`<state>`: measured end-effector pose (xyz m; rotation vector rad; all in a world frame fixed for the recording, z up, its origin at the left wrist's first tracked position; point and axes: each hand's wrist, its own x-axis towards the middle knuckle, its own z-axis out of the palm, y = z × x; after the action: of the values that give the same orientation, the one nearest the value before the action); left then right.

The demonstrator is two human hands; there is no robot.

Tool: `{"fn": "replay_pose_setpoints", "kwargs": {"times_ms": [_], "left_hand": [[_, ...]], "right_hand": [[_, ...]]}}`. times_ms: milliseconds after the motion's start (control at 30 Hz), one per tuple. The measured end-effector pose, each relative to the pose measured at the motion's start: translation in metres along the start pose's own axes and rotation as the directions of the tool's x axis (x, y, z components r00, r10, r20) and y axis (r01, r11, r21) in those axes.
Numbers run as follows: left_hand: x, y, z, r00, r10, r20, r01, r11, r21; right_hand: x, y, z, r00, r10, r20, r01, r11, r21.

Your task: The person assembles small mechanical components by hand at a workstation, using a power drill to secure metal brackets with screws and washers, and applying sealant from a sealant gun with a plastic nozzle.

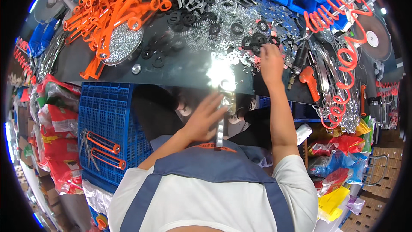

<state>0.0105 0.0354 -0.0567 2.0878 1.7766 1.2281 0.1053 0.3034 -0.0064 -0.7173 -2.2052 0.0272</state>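
My right hand point(272, 63) reaches over the dark bench top into a cluster of black rings point(259, 38). Its fingers are bent and drawn together at the rings; whatever is between the fingertips is hidden. Lower down, near the bench's front edge, my left hand point(202, 119) has its fingers stretched out and apart. They lie against or just beside a shiny metal strip point(220, 132) in front of my body; whether they touch it is unclear. Above the strip is a bright metal part point(227, 87), partly washed out by glare.
Orange frames point(124, 6) are heaped at the back left, beside a round dish point(124, 43) of small metal pieces. Springs point(223, 30) cover the middle back. A black power screwdriver point(302, 56), an orange-handled tool point(308, 81) and a coiled red hose point(343, 56) are at right.
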Motion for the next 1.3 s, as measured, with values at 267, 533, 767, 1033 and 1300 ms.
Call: {"fn": "replay_pose_setpoints", "kwargs": {"times_ms": [267,533,767,1033,1300], "left_hand": [[0.002,0.004,-0.011,0.939,0.045,-0.342,-0.050,0.999,-0.006],[-0.001,-0.007,0.008,0.952,0.107,-0.286,-0.090,0.993,0.071],[0.001,-0.013,0.012,0.951,0.105,-0.291,-0.090,0.994,0.064],[0.011,-0.001,-0.006,0.960,0.146,-0.238,-0.120,0.985,0.122],[0.006,0.011,-0.033,0.982,-0.042,-0.187,0.040,0.999,-0.016]], "right_hand": [[-0.055,-0.074,-0.034,0.730,-0.210,0.650,-0.272,0.784,0.558],[-0.098,-0.087,-0.034,0.816,0.221,0.534,-0.496,0.742,0.451],[-0.121,-0.085,-0.021,0.674,0.430,0.600,-0.738,0.422,0.527],[-0.050,0.021,-0.013,0.911,0.412,0.010,-0.396,0.866,0.305],[-0.022,0.083,0.015,0.965,0.263,0.010,-0.260,0.959,-0.112]]}}
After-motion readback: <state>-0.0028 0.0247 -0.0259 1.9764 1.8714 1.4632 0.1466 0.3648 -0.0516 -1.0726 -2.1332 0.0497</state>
